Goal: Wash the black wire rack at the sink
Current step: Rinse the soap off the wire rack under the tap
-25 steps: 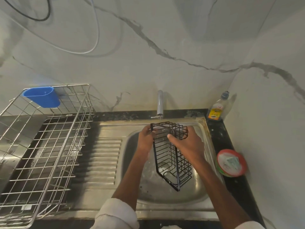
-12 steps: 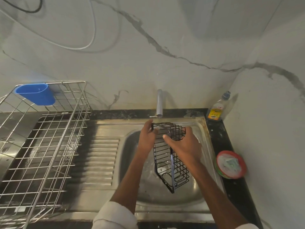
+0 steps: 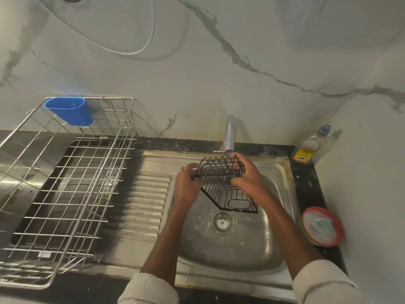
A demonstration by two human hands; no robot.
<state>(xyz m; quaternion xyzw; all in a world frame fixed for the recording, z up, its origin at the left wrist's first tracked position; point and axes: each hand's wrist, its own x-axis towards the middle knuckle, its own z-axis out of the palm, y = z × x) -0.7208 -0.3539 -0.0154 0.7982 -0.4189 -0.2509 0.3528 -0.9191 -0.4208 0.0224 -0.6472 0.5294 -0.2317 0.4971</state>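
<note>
Your left hand point(image 3: 188, 187) and right hand point(image 3: 247, 177) both gripped the black wire rack point(image 3: 223, 185); held tilted over the round stainless-steel sink point(image 3: 274, 249), below the chrome tap point(image 3: 229, 133).

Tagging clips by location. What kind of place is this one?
Most likely a home kitchen, at the sink. Cues: a steel sink with tap and ribbed drainboard, a wire dish drainer on the counter, and a dish soap bottle in the corner. Both hands hold a black wire rack over the basin.
</note>
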